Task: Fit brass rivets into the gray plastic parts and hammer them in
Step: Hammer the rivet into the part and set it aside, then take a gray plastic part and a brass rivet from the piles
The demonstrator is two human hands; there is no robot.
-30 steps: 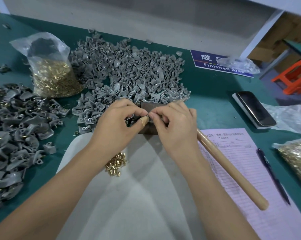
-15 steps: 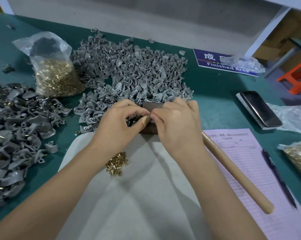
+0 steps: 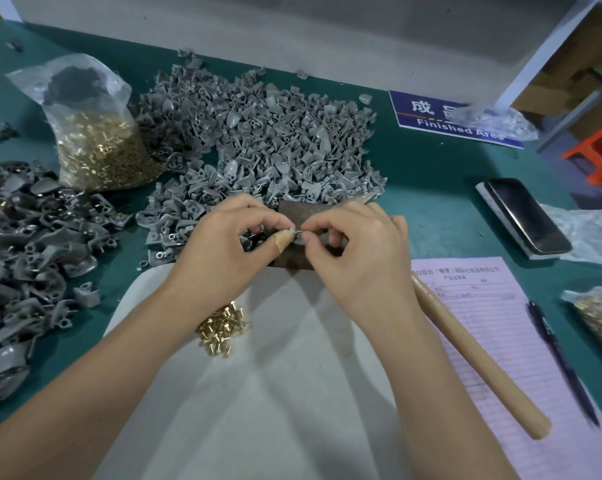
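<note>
1. Left hand (image 3: 223, 251) pinches a small gray plastic part (image 3: 296, 234) between its bandaged thumb and forefinger, directly over the dark metal block (image 3: 306, 213).
2. Right hand (image 3: 358, 251) pinches at the same part from the opposite side; a rivet in its fingertips cannot be confirmed.
3. Loose brass rivets (image 3: 221, 329) lie on the white cloth (image 3: 258, 393), nearer the person than the block.
4. Hammer handle (image 3: 479, 362) rests right of the block.
5. Judgement: part and rivet are light, rigid and slippery; grip by the edges.

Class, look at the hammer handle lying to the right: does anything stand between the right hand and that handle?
Nothing visible does. The right hand pinches a small part over the dark block, and the handle lies bare on the pink form just beside its wrist.
</note>
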